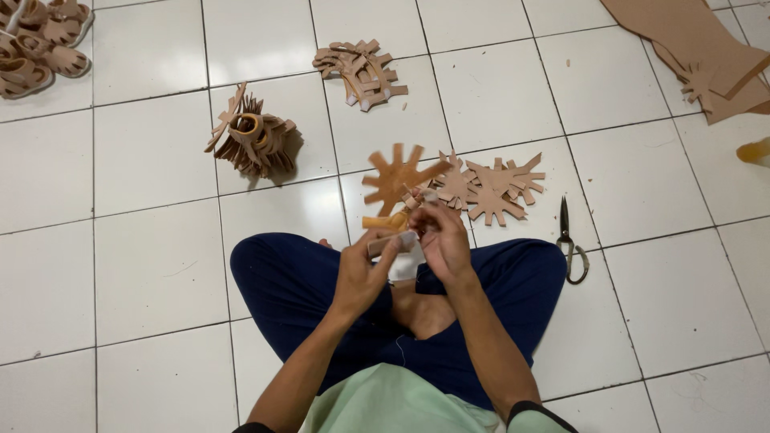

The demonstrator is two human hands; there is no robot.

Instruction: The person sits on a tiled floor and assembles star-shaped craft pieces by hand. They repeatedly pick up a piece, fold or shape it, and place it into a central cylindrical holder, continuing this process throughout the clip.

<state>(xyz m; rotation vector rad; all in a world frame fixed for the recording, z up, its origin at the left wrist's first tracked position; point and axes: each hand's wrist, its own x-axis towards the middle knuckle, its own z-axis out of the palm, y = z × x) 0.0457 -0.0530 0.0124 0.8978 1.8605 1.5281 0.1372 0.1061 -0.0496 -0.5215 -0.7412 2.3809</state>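
Note:
I sit cross-legged on a white tiled floor. My left hand [362,269] and my right hand [439,237] are together above my knees, both gripping a tan leather cut-out piece [397,188] with radiating spokes. The left fingers pinch a folded strip at its lower end; the right fingers bend the strips near its middle. Just beyond the hands lies a flat pile of similar star-shaped leather pieces [491,186].
Black scissors [570,240] lie right of my knee. A bundle of folded leather pieces [253,138] stands at left, another flat pile [361,72] farther back. Finished small sandals [40,40] sit top left; large leather sheets [698,44] top right.

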